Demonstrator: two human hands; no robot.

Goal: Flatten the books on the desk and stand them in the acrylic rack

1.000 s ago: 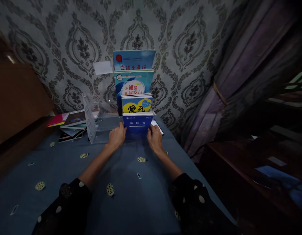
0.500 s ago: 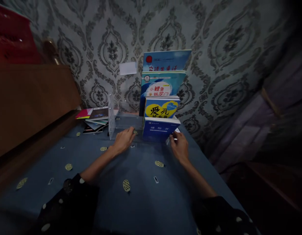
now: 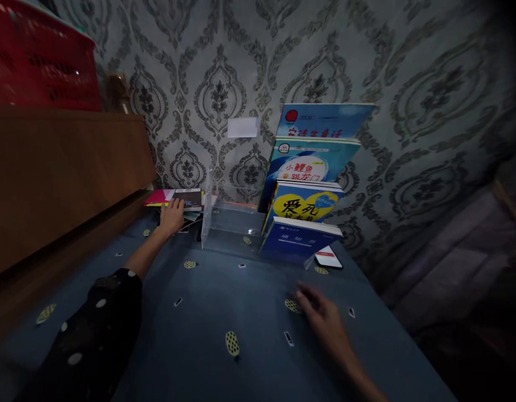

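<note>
A clear acrylic tiered rack (image 3: 224,218) stands against the wall on the blue tablecloth. Its right side holds several upright books, the front one dark blue (image 3: 300,241) and a yellow-and-blue one (image 3: 306,204) behind it. My left hand (image 3: 172,215) reaches out to the far left and rests on a flat stack of books (image 3: 186,199) beside the rack, fingers laid over the top cover. My right hand (image 3: 320,312) lies low on the cloth in front of the rack, fingers spread, holding nothing.
A phone (image 3: 328,258) lies on the cloth at the rack's right foot. A brown wooden cabinet (image 3: 61,173) borders the table on the left, with a red crate (image 3: 36,56) on top. Patterned wallpaper backs the table; dark curtain at right.
Both hands left the dark blue book in the rack. My left hand moved left onto the flat book stack; my right hand drew back toward me onto the cloth. The view swung left.
</note>
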